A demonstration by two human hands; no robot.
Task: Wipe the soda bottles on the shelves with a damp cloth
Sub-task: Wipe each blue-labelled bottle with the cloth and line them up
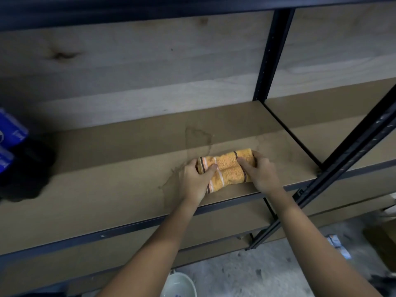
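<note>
Both hands gripping rolled orange cloth on shelf; bottle labels unreadable.

Bare shelf board lies open left and far of the hands; dark soda bottles block the left end, a black upright post the far right.

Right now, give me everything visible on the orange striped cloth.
The orange terry cloth with dark brown and white stripes lies folded or bunched into a short roll on the brown shelf board, near its front edge. The left hand grips its left end, the right hand its right end. Damp-looking marks darken the board beside it.
</note>
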